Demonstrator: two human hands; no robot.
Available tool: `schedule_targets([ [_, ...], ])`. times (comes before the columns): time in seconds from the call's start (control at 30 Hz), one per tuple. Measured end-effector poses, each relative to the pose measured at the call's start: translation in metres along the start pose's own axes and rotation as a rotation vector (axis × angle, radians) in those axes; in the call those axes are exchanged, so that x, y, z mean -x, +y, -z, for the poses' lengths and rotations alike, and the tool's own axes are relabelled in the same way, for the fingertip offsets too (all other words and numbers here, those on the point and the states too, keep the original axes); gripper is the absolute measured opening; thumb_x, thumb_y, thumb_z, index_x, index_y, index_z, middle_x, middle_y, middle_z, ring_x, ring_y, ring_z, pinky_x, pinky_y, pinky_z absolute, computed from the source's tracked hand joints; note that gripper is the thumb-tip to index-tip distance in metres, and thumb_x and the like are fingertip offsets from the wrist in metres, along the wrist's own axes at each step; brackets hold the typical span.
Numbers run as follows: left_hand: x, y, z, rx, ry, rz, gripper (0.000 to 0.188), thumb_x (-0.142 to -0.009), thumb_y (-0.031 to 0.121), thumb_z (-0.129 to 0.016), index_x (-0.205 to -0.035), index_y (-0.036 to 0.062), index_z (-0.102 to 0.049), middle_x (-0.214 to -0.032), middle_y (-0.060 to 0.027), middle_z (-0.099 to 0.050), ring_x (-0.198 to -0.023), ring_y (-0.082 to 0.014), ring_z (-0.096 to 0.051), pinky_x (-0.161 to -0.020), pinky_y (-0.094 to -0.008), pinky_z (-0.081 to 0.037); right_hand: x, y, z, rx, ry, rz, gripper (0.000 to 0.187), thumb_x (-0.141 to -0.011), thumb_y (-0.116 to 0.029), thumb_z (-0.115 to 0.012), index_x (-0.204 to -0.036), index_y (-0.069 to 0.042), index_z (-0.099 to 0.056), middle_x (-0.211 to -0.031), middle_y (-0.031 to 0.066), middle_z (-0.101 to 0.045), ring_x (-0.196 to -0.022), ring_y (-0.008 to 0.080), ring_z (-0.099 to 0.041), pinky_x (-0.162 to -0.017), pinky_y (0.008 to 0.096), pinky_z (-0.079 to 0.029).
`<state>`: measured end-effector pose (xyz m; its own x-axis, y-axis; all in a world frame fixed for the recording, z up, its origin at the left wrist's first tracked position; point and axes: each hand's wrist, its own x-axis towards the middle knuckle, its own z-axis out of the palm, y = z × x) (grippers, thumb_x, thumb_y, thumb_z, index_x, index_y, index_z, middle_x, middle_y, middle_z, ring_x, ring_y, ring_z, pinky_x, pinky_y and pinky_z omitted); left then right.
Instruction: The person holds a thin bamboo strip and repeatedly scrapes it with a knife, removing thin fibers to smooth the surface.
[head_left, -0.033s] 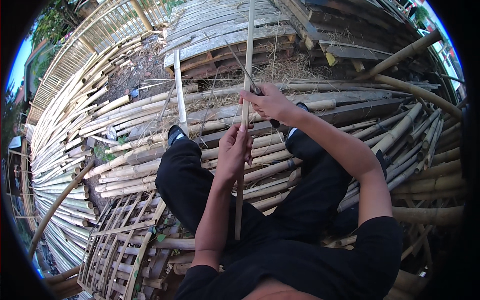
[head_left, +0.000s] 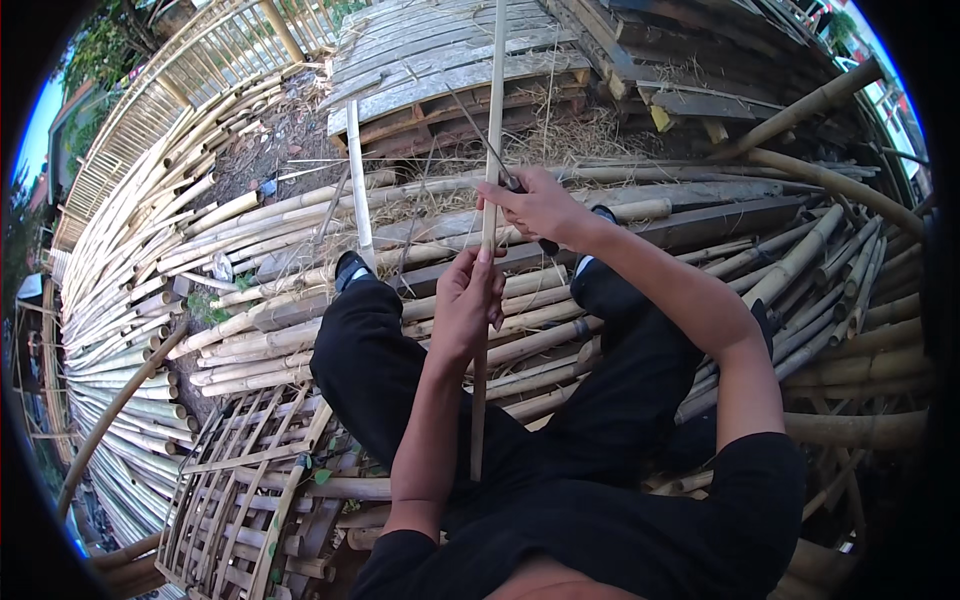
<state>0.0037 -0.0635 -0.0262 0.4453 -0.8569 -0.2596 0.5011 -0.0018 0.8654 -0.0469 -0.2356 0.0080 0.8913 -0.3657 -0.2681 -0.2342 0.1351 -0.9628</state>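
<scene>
A long, narrow bamboo strip [head_left: 497, 90] runs upright through the middle of the view, its lower end between my legs. My left hand [head_left: 466, 300] is closed around it at about knee height. Just above, my right hand [head_left: 543, 208] grips the dark handle of a long, thin-bladed knife [head_left: 468, 115]. The blade points up and to the left, crossing beside the strip, and my right thumb rests against the strip. Whether the edge touches the strip I cannot tell. A wider pale bamboo slat [head_left: 358, 185] leans by my left foot.
Bamboo poles [head_left: 300, 215] lie beneath and around my feet, with more stacked at left and right. A wooden pallet [head_left: 450, 65] stands ahead, beside stacked planks [head_left: 700, 50]. A woven bamboo lattice [head_left: 225, 500] sits at lower left. Thick poles [head_left: 800, 110] slant in at right.
</scene>
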Motion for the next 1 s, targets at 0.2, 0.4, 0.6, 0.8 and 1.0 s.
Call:
schedule_targets([
  [0.2,-0.006,0.009,0.004,0.021,0.023,0.017,0.024,-0.102,0.027,-0.044,-0.104,0.0043,-0.051,-0.059,0.0055,-0.038,-0.038,0.0001,-0.028,-0.034,-0.0181,-0.021,-0.004,0.004,0.004,0.513,0.111,0.243,0.048,-0.088,-0.047,-0.062,-0.074,-0.001,-0.061,-0.052,0.0017,-0.044,-0.046,0.0126,-0.042,-0.047,0.0321,-0.034],
  [0.4,-0.005,0.034,0.006,0.036,0.011,0.005,0.021,-0.102,0.025,-0.044,-0.101,0.0048,-0.051,-0.059,0.0053,-0.037,-0.037,-0.0003,-0.026,-0.033,-0.0176,-0.02,0.005,0.003,0.016,0.65,0.149,0.356,0.041,-0.086,-0.035,-0.065,-0.065,-0.001,-0.053,-0.052,0.001,-0.038,-0.052,0.0116,-0.033,-0.05,0.0312,-0.028],
  [0.6,-0.001,0.025,0.01,-0.013,0.029,0.006,0.019,-0.101,0.022,-0.046,-0.102,0.004,-0.051,-0.06,0.0039,-0.041,-0.037,-0.0007,-0.029,-0.033,-0.0173,-0.022,0.0,0.004,0.008,0.987,0.125,0.202,0.034,-0.083,-0.031,-0.061,-0.075,0.002,-0.065,-0.069,0.0225,-0.061,-0.069,0.0386,-0.062,-0.067,0.0464,-0.047],
  [0.8,0.0,0.021,0.01,-0.008,0.082,-0.014,0.02,-0.1,0.021,-0.048,-0.106,0.0026,-0.052,-0.062,0.0038,-0.042,-0.038,-0.0005,-0.029,-0.034,-0.0172,-0.021,-0.007,0.023,-0.004,1.081,0.135,0.129,0.034,-0.08,-0.031,-0.06,-0.074,0.002,-0.067,-0.071,0.0248,-0.063,-0.073,0.0406,-0.064,-0.071,0.0463,-0.052],
  [1.0,0.003,0.02,0.012,0.018,0.041,0.001,0.017,-0.1,0.02,-0.048,-0.103,0.0033,-0.05,-0.061,0.0057,-0.037,-0.039,-0.0002,-0.026,-0.034,-0.0179,-0.019,-0.004,0.024,-0.012,1.089,0.178,0.23,0.025,-0.075,-0.021,-0.059,-0.076,0.002,-0.069,-0.072,0.0257,-0.064,-0.077,0.04,-0.065,-0.074,0.0463,-0.053],
])
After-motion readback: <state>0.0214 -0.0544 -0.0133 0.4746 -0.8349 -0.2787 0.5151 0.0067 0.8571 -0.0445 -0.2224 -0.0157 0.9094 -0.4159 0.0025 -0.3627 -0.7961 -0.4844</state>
